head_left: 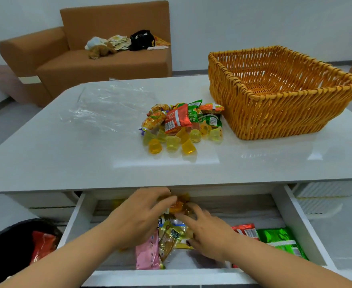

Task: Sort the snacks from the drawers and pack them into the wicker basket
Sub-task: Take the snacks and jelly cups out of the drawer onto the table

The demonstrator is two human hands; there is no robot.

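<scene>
Both hands reach into the open white drawer under the table. My left hand and my right hand together grip a bunch of orange jelly cups and small wrapped snacks. A pink packet, a red packet and a green packet lie in the drawer. On the tabletop sits a pile of snack packets and yellow jelly cups. The wicker basket stands at the right of the pile, with nothing visible inside.
A clear plastic sheet lies on the white table at the left. A black bin with red wrappers stands at the lower left. A brown sofa with clutter is behind the table.
</scene>
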